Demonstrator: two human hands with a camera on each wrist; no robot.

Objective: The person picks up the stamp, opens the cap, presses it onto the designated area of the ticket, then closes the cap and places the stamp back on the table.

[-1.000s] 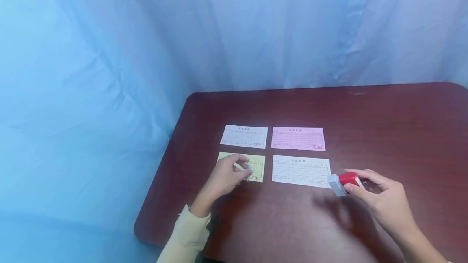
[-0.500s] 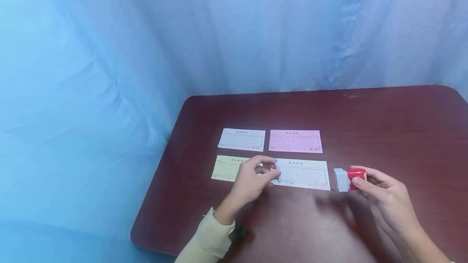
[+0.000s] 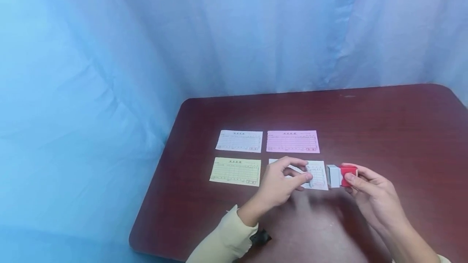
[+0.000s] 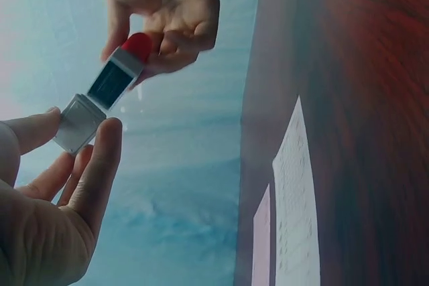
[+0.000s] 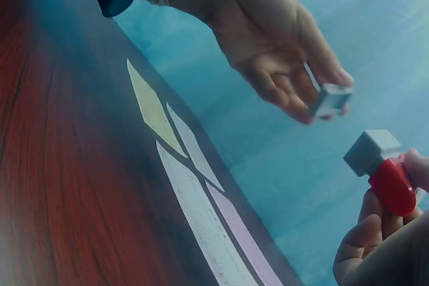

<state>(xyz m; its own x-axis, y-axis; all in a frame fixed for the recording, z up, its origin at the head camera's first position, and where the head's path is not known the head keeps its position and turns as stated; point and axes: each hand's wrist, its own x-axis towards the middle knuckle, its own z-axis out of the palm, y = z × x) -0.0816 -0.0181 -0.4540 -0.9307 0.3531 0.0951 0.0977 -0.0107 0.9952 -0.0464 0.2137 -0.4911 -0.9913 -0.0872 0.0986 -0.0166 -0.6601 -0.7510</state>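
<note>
My right hand (image 3: pixel 378 196) holds a stamp with a red handle (image 3: pixel 348 175) and a grey base (image 3: pixel 332 176), tipped on its side above the table. Between thumb and fingertips my left hand (image 3: pixel 279 184) pinches a small grey stamp cap (image 4: pixel 79 125). In the left wrist view the stamp's dark face (image 4: pixel 110 85) points toward the cap, close by it. The right wrist view has a gap between cap (image 5: pixel 332 100) and stamp (image 5: pixel 392 182). Below the left hand lies a white printed slip (image 3: pixel 319 177), partly covered by it in the head view.
A yellow slip (image 3: pixel 234 171) lies to the left, with another white slip (image 3: pixel 239 141) and a pink slip (image 3: pixel 292 141) farther back. Small red marks show at their lower right corners. A light blue curtain (image 3: pixel 256 31) hangs behind the dark red table (image 3: pixel 384 125).
My left hand has moved right with the cap, from over the yellow slip to over the front white slip, close to the stamp. My right hand has turned the stamp more sideways.
</note>
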